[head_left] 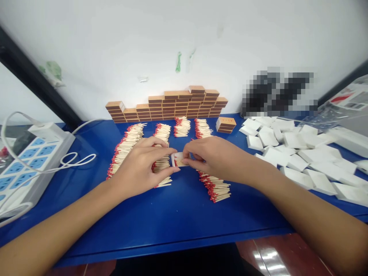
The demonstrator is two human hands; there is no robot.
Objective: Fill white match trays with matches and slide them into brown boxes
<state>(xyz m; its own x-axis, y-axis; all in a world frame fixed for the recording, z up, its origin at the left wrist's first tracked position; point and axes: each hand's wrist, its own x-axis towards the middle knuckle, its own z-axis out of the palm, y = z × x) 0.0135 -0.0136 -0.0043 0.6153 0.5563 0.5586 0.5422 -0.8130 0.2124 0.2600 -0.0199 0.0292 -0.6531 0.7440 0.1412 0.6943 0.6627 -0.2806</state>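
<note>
Between my hands, just above the blue table, is a small white matchbox tray (178, 159) with some red-tipped matches in it. My left hand (145, 163) grips the tray's left end between thumb and fingers. At its right end, the bent fingers of my right hand (208, 155) pinch together over the tray; whether they hold matches there is hidden. Rows of matches lie around: a long left row (126, 147), one (162, 132) partly behind my left hand, a short one (182, 127), and one (214, 186) running under my right hand.
Stacked brown matchboxes (175, 107) line the wall, with a small separate stack (226, 124) to their right. Many white trays (296, 149) are heaped at the right. A white power strip (31, 165) with cables lies left. The table's front edge (172, 251) is near me.
</note>
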